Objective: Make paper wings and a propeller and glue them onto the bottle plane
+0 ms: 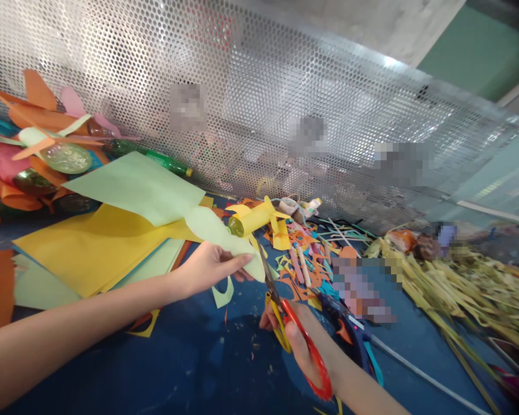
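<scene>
My left hand (211, 268) pinches a pale green paper cutout (211, 227) with curved edges, thumb on top. In my right hand (296, 331) is a pair of scissors (281, 302) with red and yellow handles. Its blades are parted and point up beside the cutout's right end; whether they touch the paper I cannot tell. Just behind the cutout lies a yellow paper-wrapped bottle (255, 219) with fin-like pieces. A curved green scrap (223, 293) rests on the blue table below my left hand.
Yellow sheets (90, 248) and a large pale green sheet (142, 187) lie left. Decorated bottles (64, 155) crowd the far left. Paper scraps (303, 259), a glue gun (346, 323) and dry husks (450, 282) lie right. A perforated metal panel (242, 104) stands behind.
</scene>
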`<state>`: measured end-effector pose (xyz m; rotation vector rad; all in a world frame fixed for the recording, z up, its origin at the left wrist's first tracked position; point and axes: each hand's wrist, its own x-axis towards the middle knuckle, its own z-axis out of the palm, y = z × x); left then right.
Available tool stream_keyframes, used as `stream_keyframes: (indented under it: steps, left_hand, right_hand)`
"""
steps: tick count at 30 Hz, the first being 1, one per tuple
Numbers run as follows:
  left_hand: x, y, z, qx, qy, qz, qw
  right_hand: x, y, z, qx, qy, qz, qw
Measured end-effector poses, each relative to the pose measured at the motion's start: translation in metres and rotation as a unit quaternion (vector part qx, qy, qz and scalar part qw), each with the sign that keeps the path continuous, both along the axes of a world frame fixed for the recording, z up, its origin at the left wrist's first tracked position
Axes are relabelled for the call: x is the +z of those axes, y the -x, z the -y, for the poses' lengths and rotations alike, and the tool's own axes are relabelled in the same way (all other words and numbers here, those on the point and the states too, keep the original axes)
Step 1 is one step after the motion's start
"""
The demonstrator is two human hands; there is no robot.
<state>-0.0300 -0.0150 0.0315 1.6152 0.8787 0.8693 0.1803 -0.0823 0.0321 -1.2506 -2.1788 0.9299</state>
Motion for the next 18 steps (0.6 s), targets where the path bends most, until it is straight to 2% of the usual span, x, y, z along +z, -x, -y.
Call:
stream_keyframes:
  steps: [9,14,18]
  left_hand:
    - [0.0,0.0,-0.001,-0.005,0.008,-0.001,1.0]
    - [-0.002,0.002,-0.002,-0.014,-0.003,0.009,1.0]
    - [-0.003,0.002,-0.002,-0.021,0.002,0.023,1.0]
  right_hand:
    - [-0.008,-0.001,-0.001,0.0,0.005,0.001,1.0]
    - [-0.017,0.002,0.003,-0.039,-0.01,-0.011,0.999]
    - [-0.02,0.004,0.003,-0.045,-0.011,-0.02,0.999]
